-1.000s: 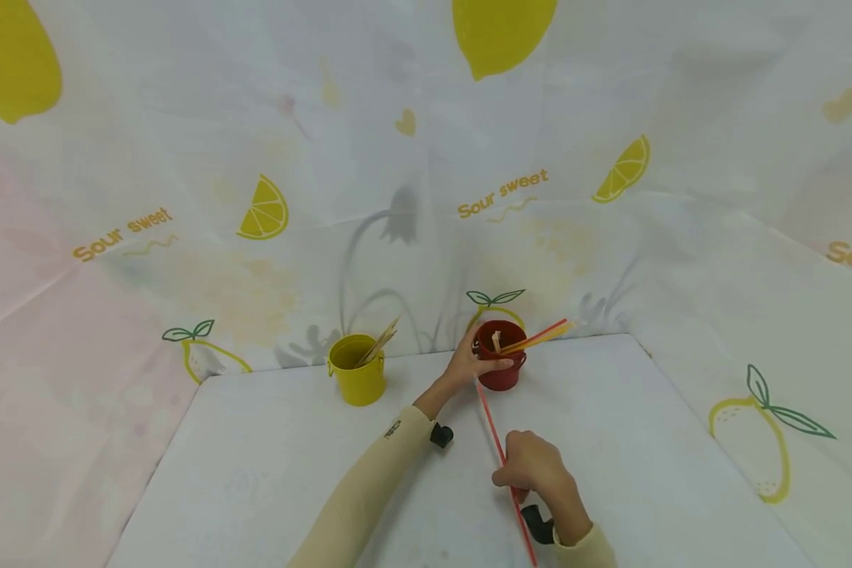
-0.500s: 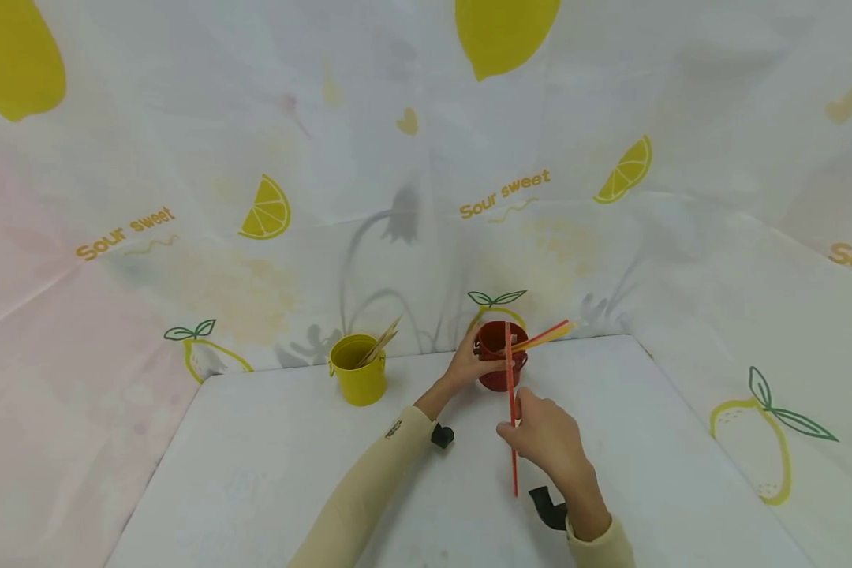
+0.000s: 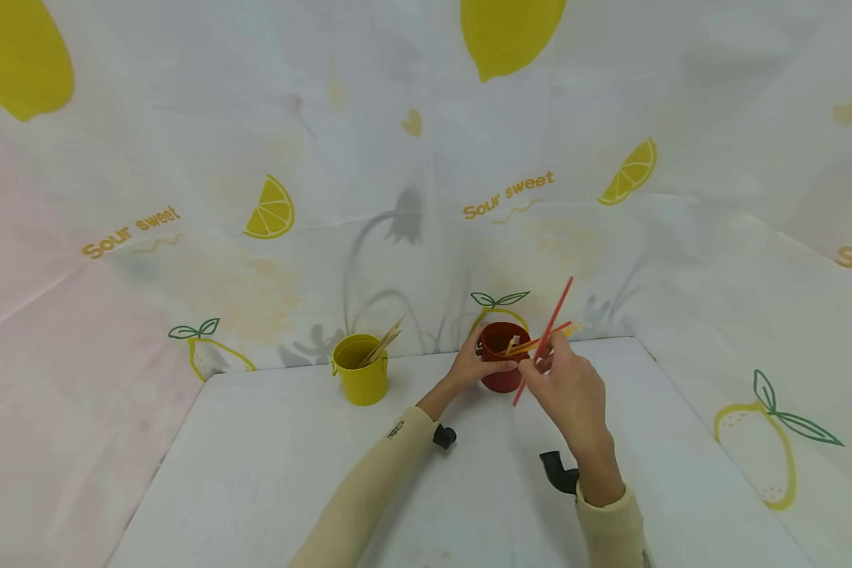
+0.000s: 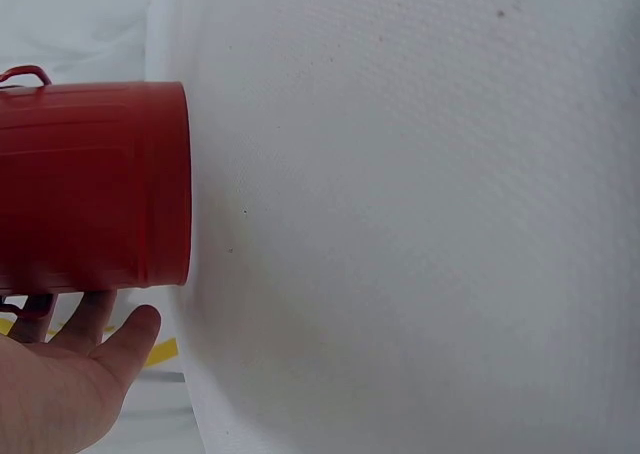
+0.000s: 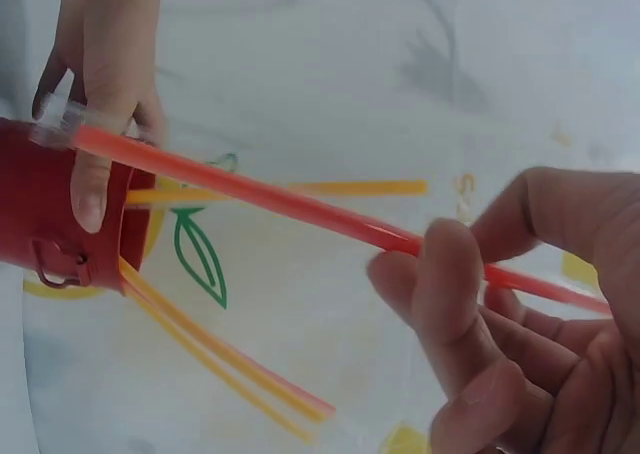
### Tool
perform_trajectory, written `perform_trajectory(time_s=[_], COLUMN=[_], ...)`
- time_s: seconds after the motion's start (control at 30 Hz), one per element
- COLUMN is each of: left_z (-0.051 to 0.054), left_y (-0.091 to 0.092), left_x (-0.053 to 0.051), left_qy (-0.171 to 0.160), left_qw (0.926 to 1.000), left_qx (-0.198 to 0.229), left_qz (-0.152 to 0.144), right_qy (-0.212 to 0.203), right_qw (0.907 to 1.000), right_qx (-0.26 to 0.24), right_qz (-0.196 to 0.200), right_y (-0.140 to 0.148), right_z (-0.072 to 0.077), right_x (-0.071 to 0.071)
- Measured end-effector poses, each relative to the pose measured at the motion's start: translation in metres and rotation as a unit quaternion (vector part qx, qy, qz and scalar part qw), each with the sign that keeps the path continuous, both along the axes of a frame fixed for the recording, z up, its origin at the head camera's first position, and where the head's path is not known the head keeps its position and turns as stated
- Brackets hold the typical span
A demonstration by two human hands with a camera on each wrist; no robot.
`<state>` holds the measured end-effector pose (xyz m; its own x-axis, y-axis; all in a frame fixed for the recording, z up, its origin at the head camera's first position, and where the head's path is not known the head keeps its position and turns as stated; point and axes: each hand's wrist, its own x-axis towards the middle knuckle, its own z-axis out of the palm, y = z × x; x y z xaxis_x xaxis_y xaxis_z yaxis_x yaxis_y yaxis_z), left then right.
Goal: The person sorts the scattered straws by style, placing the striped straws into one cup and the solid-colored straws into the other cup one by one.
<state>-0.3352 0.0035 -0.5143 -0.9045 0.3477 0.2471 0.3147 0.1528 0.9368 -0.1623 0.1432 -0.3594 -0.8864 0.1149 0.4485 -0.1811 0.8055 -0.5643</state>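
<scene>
A red straw (image 3: 559, 308) in a clear wrapper is pinched between the thumb and fingers of my right hand (image 3: 571, 386). It slants in front of the red bucket (image 3: 502, 382), and its wrapped end reaches near the rim in the right wrist view. My left hand (image 3: 468, 365) grips that bucket from the left, with the thumb across its front and the other fingers behind. The bucket stands upright on the table. Several yellow and red straws (image 5: 230, 352) lean out of it to the right, and one yellow straw (image 5: 375, 187) sticks out apart from them.
Left of the red bucket stands a yellow bucket (image 3: 364, 386) with several thin wooden sticks (image 3: 382, 345) in it. The white table (image 3: 277, 473) meets a lemon-printed cloth backdrop (image 3: 326, 292) behind both buckets. Black wrist devices (image 3: 558, 473) hang below the forearms.
My right hand has lifted the red straw off the table and carried it up and forward to the red bucket, tilting it rightward. My left hand keeps its grip on the bucket.
</scene>
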Motion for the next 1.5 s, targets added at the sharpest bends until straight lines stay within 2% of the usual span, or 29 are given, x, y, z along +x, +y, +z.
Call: perform_trajectory(time_s=[0.13,0.23,0.47,0.63,0.73,0.83,0.93,1.1,1.2,1.37,1.5], left_z=[0.001,0.002,0.005,0.005,0.004,0.003,0.002,0.004,0.012,0.031,0.037], left_y=[0.0,-0.001,0.0,0.0,-0.001,-0.002,-0.003,-0.003,-0.005,-0.009,-0.009], left_x=[0.002,0.003,0.005,0.004,0.004,0.004,0.004,0.005,0.01,0.022,0.025], left_qy=[0.001,-0.002,-0.017,-0.015,-0.008,-0.004,-0.001,0.015,0.023,0.027,0.028], left_qw=[1.0,1.0,0.9998,0.9999,1.0,1.0,1.0,0.9997,0.9991,0.9985,0.9988], left_qx=[-0.002,-0.002,-0.004,0.0,0.003,0.004,0.008,0.017,0.028,0.027,0.014], left_qz=[0.002,0.001,0.005,0.006,0.002,0.0,-0.002,-0.011,-0.022,-0.039,-0.038], right_qy=[0.071,0.106,0.131,0.144,0.131,0.095,0.062,0.037,0.027,0.023,0.005], right_qw=[0.9972,0.9938,0.9898,0.9877,0.9892,0.9936,0.9969,0.9986,0.999,0.9991,0.9993], right_qx=[-0.006,-0.016,-0.017,-0.022,-0.024,-0.021,-0.019,-0.022,-0.027,-0.035,-0.037], right_qz=[-0.023,-0.03,-0.055,-0.057,-0.06,-0.058,-0.045,-0.03,-0.025,-0.006,-0.001], right_y=[0.001,0.002,0.001,-0.002,-0.002,-0.002,-0.003,-0.004,-0.004,-0.003,-0.002], right_z=[0.003,0.001,-0.003,-0.009,-0.019,-0.032,-0.045,-0.062,-0.07,-0.082,-0.087], right_x=[-0.011,-0.019,-0.033,-0.045,-0.053,-0.059,-0.065,-0.073,-0.077,-0.083,-0.086])
